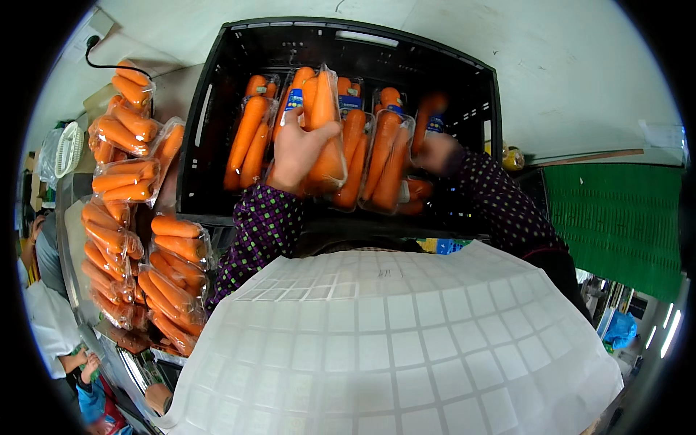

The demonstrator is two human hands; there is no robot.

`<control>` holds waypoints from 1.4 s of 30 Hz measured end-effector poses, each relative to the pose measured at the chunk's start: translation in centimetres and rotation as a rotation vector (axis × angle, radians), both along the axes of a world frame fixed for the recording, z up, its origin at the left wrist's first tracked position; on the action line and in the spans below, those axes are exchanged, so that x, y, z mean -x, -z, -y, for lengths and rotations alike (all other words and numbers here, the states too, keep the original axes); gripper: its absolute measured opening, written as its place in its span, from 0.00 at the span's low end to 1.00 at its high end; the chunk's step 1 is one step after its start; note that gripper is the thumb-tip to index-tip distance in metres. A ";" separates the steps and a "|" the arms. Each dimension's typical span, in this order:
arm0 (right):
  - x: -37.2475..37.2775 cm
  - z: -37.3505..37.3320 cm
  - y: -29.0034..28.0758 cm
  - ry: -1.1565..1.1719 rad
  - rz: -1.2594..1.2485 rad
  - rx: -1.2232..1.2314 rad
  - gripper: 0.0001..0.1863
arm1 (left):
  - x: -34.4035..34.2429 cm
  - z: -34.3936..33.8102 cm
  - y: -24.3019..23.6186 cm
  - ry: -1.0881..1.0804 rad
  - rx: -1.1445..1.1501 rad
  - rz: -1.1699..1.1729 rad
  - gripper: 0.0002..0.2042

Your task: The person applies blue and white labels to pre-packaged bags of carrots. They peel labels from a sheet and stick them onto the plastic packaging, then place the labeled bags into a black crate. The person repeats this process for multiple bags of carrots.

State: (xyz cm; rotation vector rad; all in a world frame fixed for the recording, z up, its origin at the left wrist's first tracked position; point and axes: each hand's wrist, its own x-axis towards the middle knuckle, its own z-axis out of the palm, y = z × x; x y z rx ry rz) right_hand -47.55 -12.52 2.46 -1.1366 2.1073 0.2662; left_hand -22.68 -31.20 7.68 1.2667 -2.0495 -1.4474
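Note:
A black plastic crate (192, 152) holds several clear-wrapped packs of carrots, some with blue labels. My left hand (301, 148) is wrapped round one carrot pack (326, 105) standing tilted above the others, thumb across its front. At the crate's right side, my right hand (438, 154) is closed on another carrot pack (428, 119); motion blurs both, and its fingertips are partly hidden. Between the hands, more packs lie side by side, among them a carrot pack (384, 163) in the middle. A further carrot pack (249, 141) lies left of my left hand.
Heaped left of the crate are wrapped carrot packs (119, 185) on a metal surface. A white sheet with a grid of squares (420, 348) covers the near middle. Beyond my right arm is a green ridged panel (616, 225). Another person's hands (87, 362) show at far left.

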 end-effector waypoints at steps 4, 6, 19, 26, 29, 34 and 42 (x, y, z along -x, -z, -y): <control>-6.0 4.6 -8.1 0.900 0.922 0.789 0.28 | 3.5 -5.1 -0.4 0.155 0.334 0.043 0.47; -5.3 4.2 -6.9 0.925 0.974 0.881 0.25 | 4.7 -8.0 -0.2 0.318 0.437 -0.047 0.43; 0.8 -4.6 7.9 1.221 0.095 0.490 0.61 | 2.0 -2.9 3.2 0.840 0.349 0.620 0.25; 6.4 -6.0 9.6 0.592 0.044 1.043 0.23 | -10.2 -4.0 -3.7 0.095 0.895 -0.172 0.25; -3.0 2.9 0.7 0.547 0.230 1.032 0.20 | -20.1 -3.9 -2.7 -0.346 0.974 0.111 0.28; -24.6 16.6 -8.5 -0.028 1.105 0.947 0.14 | -31.1 -7.4 0.9 -0.747 0.861 0.571 0.35; -46.2 22.2 -3.4 -0.703 0.207 0.911 0.41 | -33.9 -7.4 1.3 -0.820 0.462 0.912 0.47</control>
